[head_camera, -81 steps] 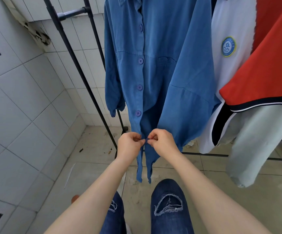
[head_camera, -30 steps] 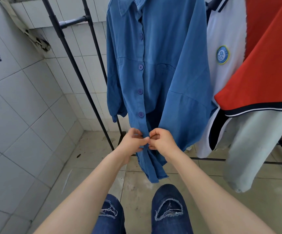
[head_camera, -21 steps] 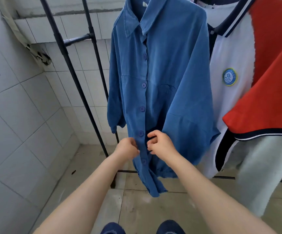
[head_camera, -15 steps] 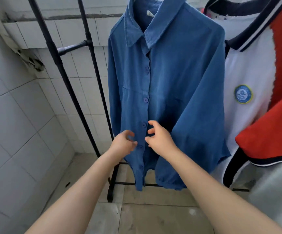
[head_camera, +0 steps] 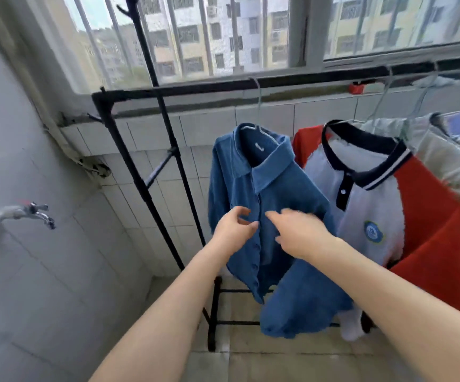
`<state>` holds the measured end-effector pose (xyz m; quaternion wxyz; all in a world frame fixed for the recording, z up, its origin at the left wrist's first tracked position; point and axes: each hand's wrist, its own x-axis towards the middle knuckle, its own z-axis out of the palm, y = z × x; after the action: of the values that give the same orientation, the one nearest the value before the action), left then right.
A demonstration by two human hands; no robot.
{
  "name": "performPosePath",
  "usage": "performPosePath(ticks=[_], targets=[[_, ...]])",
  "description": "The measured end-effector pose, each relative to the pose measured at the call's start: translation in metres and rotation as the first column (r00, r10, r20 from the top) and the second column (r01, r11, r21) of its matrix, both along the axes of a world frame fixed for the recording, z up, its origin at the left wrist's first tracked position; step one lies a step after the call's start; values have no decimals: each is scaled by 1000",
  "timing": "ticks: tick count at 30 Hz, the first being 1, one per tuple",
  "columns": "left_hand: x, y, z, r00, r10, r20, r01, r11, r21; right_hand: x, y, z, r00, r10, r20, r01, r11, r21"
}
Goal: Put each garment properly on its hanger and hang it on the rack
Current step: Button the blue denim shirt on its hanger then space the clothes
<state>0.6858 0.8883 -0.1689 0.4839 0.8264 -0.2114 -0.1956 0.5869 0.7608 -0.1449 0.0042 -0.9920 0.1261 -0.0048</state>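
Rack (head_camera: 292,81) loaded, blue shirt (head_camera: 272,216) on its hanger (head_camera: 259,106), polo (head_camera: 374,205) beside it.
I'd check the placket next: left hand (head_camera: 234,230) loosely curled at the button line, gripping nothing I can see; right hand (head_camera: 297,232) open, blurred. Pinch both edges level, then button.

Buttoned blue shirt (head_camera: 264,216) on rack-hung hanger (head_camera: 257,106)

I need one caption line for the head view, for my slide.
Both hands, left hand and right hand, open at the front of a blue shirt hanging on the black rack.
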Motion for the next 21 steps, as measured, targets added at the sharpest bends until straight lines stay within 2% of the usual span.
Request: performPosePath(ticks=[2,5,7,8,10,12,16,19,21], targets=[[-8,-5,28,1000,-24,20,24,1000,5,-1,-3,35,983,0,182,-13,997,73],[-9,-11,61,998,-11,60,11,1000,-4,2,-7,75,890,-21,455,10,1000,26],[-9,-18,74,997,21,71,-20,1000,-21,-1,-14,88,819,-48,572,33,999,36],[-11,-22,77,997,28,70,-26,999,-29,-4,-20,90,809,-94,580,54,995,86],[-17,-32,79,998,42,45,-40,998,-44,-13,-32,88,853,-227,470,122,962,243],[-27,-42,79,998,62,-23,-63,997,-53,-22,-44,76,902,-284,325,152,913,377],[-44,-59,84,981,95,-168,-106,993,-58,-31,-61,51,959,-246,138,98,750,655],[-56,-71,91,971,97,-219,-104,994,-22,-42,-75,50,991,-129,42,47,612,790],[-62,-81,95,970,117,-212,-125,992,-25,-52,-84,52,999,-22,-46,49,625,779]])
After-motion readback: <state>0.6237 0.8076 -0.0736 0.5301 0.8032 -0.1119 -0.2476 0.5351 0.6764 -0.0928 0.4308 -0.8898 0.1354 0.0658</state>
